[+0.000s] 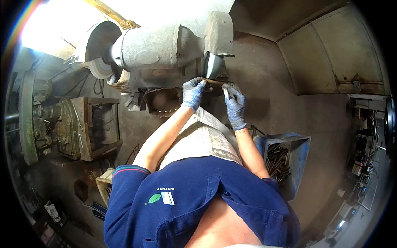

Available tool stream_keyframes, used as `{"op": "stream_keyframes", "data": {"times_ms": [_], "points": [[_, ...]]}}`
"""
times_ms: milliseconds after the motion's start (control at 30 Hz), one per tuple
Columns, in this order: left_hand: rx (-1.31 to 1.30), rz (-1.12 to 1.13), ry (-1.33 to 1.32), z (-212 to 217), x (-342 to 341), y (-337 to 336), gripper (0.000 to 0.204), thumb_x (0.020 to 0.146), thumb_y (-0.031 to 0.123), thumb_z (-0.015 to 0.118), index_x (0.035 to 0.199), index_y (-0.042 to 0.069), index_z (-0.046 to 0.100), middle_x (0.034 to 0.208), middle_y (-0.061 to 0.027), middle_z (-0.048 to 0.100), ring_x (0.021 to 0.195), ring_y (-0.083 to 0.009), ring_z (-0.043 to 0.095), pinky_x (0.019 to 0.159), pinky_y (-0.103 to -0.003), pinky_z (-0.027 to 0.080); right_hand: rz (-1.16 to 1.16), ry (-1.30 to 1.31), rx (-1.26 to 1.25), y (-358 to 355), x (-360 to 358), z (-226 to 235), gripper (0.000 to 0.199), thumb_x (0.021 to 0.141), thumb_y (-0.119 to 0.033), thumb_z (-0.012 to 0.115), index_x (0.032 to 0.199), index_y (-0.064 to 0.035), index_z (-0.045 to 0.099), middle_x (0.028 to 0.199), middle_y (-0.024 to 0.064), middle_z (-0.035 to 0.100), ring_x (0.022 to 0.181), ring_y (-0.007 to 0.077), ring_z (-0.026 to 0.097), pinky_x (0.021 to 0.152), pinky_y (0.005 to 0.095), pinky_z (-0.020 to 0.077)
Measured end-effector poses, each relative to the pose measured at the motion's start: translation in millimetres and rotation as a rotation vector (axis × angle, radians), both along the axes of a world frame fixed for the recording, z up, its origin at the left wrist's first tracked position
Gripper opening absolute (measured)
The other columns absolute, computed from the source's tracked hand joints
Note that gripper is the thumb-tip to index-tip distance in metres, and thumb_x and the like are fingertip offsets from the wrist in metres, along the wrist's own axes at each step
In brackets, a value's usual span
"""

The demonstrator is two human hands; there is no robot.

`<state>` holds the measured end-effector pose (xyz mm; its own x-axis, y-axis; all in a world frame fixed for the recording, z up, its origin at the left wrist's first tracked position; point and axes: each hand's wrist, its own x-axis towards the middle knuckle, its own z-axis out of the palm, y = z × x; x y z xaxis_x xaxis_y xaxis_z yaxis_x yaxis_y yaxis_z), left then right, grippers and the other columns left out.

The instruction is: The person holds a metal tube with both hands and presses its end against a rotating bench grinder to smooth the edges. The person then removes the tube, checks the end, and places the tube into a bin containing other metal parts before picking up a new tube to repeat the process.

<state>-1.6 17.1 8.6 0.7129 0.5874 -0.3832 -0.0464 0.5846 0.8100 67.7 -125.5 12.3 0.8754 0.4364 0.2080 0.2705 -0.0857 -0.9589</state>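
A bench grinder point(155, 45) stands before me, its right wheel point(214, 66) showing below a metal guard. Both my hands wear blue-and-grey work gloves. Between them, just under that wheel, lies a thin brownish metal rod point(214, 82). My left hand point(192, 93) pinches the rod's left end, closed close beside the wheel. My right hand point(235, 103) pinches the right end between thumb and finger. The rod is level and seems to touch the wheel's lower edge, though I cannot tell for sure.
A second, pale wheel point(99, 68) sits at the grinder's left end. Rusty machinery point(62, 128) stands to the left. A blue bin point(297, 161) of rod-like metal pieces is by my right arm. Newspaper point(211, 136) covers my lap. A metal cabinet point(331, 53) stands far right.
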Motion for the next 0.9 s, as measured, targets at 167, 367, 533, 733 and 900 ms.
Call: {"op": "stream_keyframes", "data": {"times_ms": [167,367,533,733,900], "points": [[-0.018,0.032,0.031,-7.9,-4.4,9.0,0.007,0.085,0.001,0.059,0.088,-0.003,0.063,0.080,-0.0086,0.065,0.066,-0.0136,0.062,0.061,-0.025,0.054,0.020,0.042,0.039,11.9,-4.2,-4.1,0.016,0.079,-0.001,0.066,0.095,-0.0002,0.068,0.091,0.0078,0.067,0.085,0.0146,0.060,0.077,0.0265,0.0468],[0.011,0.064,0.065,-4.1,-17.4,26.3,0.006,0.085,0.001,0.058,0.088,-0.002,0.063,0.079,-0.0085,0.066,0.064,-0.0130,0.062,0.060,-0.025,0.055,0.104,-0.013,-0.011,28.2,-10.1,-4.7,0.018,0.077,0.001,0.067,0.094,0.0000,0.068,0.089,0.0082,0.065,0.084,0.0161,0.060,0.075,0.0262,0.0470],[0.053,0.010,0.144,-5.5,-10.4,22.2,0.007,0.085,0.003,0.059,0.086,-0.002,0.063,0.077,-0.0082,0.065,0.063,-0.0129,0.062,0.058,-0.025,0.054,0.070,-0.052,-0.060,21.7,-4.3,-7.5,0.013,0.081,0.000,0.062,0.094,0.0005,0.067,0.090,0.0085,0.066,0.086,0.0147,0.060,0.077,0.0259,0.0464],[-0.002,-0.019,0.072,-19.0,7.6,7.9,0.009,0.084,0.003,0.060,0.088,-0.004,0.064,0.078,-0.0098,0.066,0.062,-0.0147,0.062,0.056,-0.025,0.053,0.033,0.041,-0.033,3.1,5.3,-10.6,0.014,0.086,-0.004,0.058,0.095,-0.0002,0.067,0.093,0.0091,0.066,0.088,0.0147,0.059,0.080,0.0275,0.0458],[-0.007,0.020,0.100,-12.6,0.0,22.0,0.008,0.085,0.002,0.058,0.086,-0.005,0.063,0.077,-0.0100,0.065,0.063,-0.0151,0.062,0.056,-0.026,0.054,0.048,-0.010,-0.069,18.6,-1.5,-6.3,0.012,0.080,-0.002,0.065,0.092,-0.0006,0.068,0.086,0.0088,0.066,0.081,0.0160,0.061,0.074,0.0280,0.0474]]}}
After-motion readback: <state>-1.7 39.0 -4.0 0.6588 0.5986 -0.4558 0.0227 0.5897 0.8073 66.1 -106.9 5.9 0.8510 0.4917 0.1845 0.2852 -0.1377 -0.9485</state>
